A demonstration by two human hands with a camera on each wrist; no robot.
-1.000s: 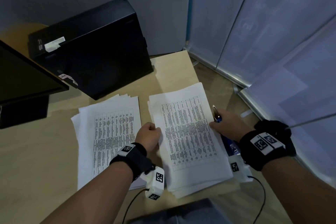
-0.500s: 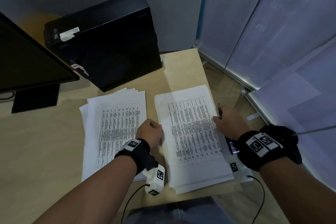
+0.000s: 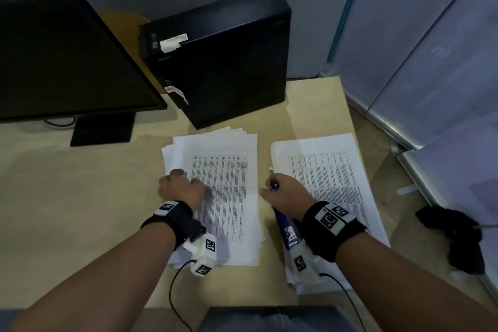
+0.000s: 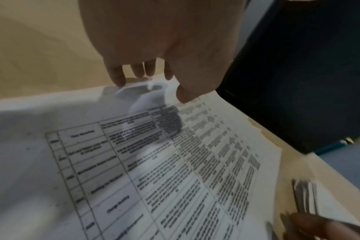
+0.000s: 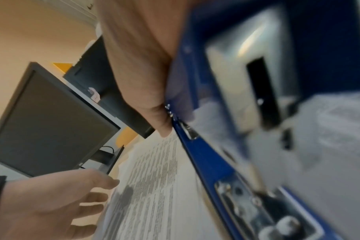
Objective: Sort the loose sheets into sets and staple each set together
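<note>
Two stacks of printed table sheets lie side by side on the desk. Over the left edge of the left stack (image 3: 231,170) is my left hand (image 3: 180,188). In the left wrist view its fingertips (image 4: 117,81) touch the edge of the sheets (image 4: 175,162) and the thumb rests on the top sheet. Its fingers look fairly straight in the right wrist view. My right hand (image 3: 285,191) grips a blue stapler (image 3: 287,229) in the gap between the stacks, by the left edge of the right stack (image 3: 331,183). The stapler (image 5: 206,162) fills the right wrist view.
A black monitor (image 3: 67,56) stands at the back left and a black computer case (image 3: 223,62) behind the stacks. The wooden desk (image 3: 80,210) ends just right of the right stack. A black object (image 3: 455,234) lies on the floor by the partition panels.
My left hand moved from the gap between the stacks to the left stack's left edge. My right hand carried the stapler from the right stack's right edge to the gap. The view swung left.
</note>
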